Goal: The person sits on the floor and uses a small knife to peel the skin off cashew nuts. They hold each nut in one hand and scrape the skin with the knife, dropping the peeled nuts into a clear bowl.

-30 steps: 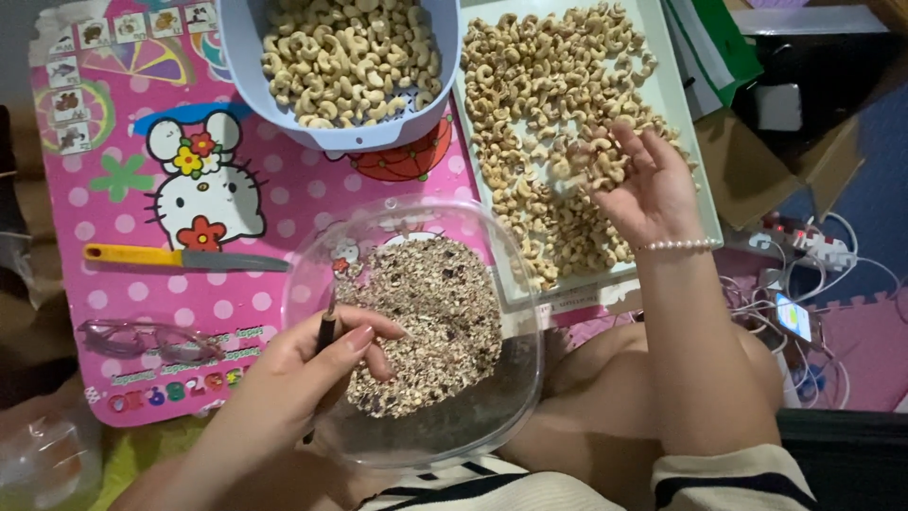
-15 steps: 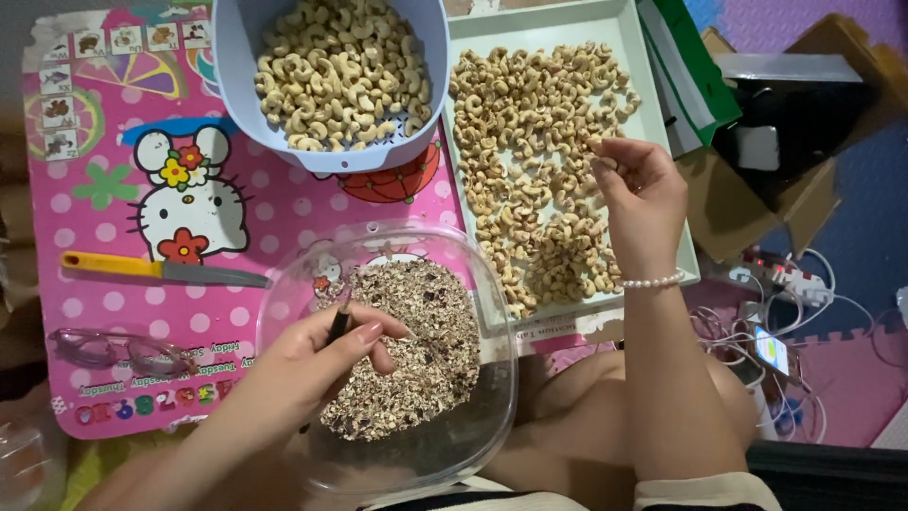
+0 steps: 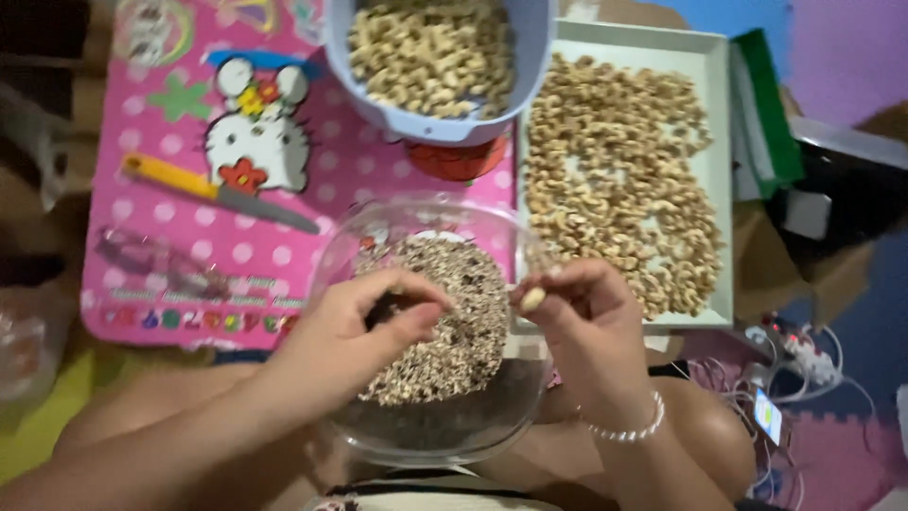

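My right hand (image 3: 586,317) pinches a single pale cashew nut (image 3: 532,299) over the right rim of a clear round bowl (image 3: 378,232) holding a heap of brown peeled skins. My left hand (image 3: 355,331) hovers over the same bowl, its fingers closed around a small dark tool that is mostly hidden. A white tray (image 3: 717,180) spread with several cashews lies to the right. At the top stands a light blue tub (image 3: 426,125) full of cashews.
A pink cartoon-cat table (image 3: 170,161) carries a knife with a yellow handle (image 3: 213,192) and a pair of glasses (image 3: 156,260). Cables and a power strip (image 3: 794,355) lie at the right, beside a green-edged box (image 3: 771,123). My knees are under the bowl.
My right hand left the tray and came down to the bowl carrying a cashew. The left hand stayed over the bowl. The view shifted so the table sits further right.
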